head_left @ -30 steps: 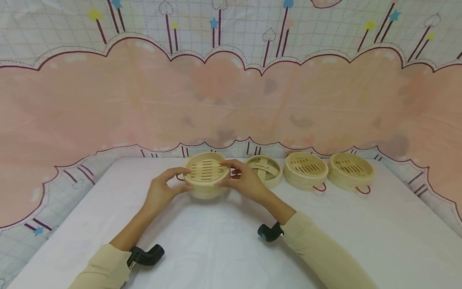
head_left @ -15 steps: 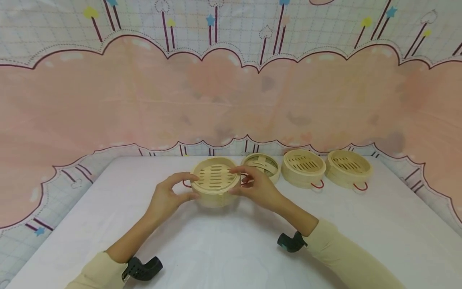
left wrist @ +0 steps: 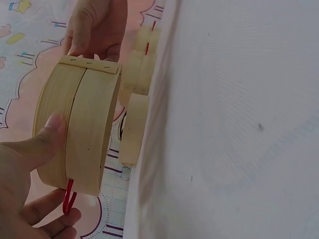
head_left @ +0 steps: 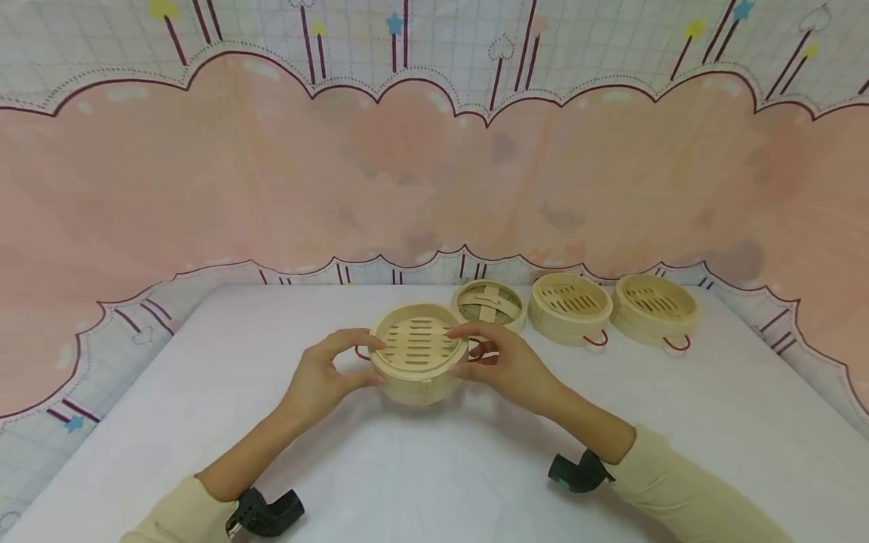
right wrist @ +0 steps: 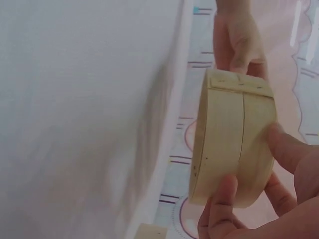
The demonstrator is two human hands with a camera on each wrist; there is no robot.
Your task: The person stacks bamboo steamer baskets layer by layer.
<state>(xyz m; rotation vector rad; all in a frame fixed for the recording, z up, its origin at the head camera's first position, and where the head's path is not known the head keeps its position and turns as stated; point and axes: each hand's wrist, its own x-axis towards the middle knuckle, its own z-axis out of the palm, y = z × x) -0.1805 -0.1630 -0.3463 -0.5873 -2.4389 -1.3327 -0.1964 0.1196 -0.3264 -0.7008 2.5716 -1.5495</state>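
Both hands hold one round bamboo steamer basket (head_left: 417,343) between them, its slatted base facing up in the head view. My left hand (head_left: 330,369) grips its left rim with thumb in front and fingers at the far side. On the opposite rim, my right hand (head_left: 505,363) pinches with thumb and fingers. In the left wrist view the basket (left wrist: 82,124) appears raised off the table, with a red loop handle (left wrist: 69,198) beside my left fingers. The right wrist view shows the stapled seam of the basket (right wrist: 239,84) and my right fingers curled against its side.
Behind my right hand sits a bamboo steamer lid (head_left: 490,302) with crossed strips. To its right stand two slatted steamer baskets, a nearer one (head_left: 570,308) and a far right one (head_left: 655,309), both with red handles. A white cloth (head_left: 434,483) covers the table before a patterned backdrop (head_left: 434,173).
Both hands have carried the steamer basket toward me and slightly right, away from the row of others. The grip looks the same, and more of the lid behind shows.
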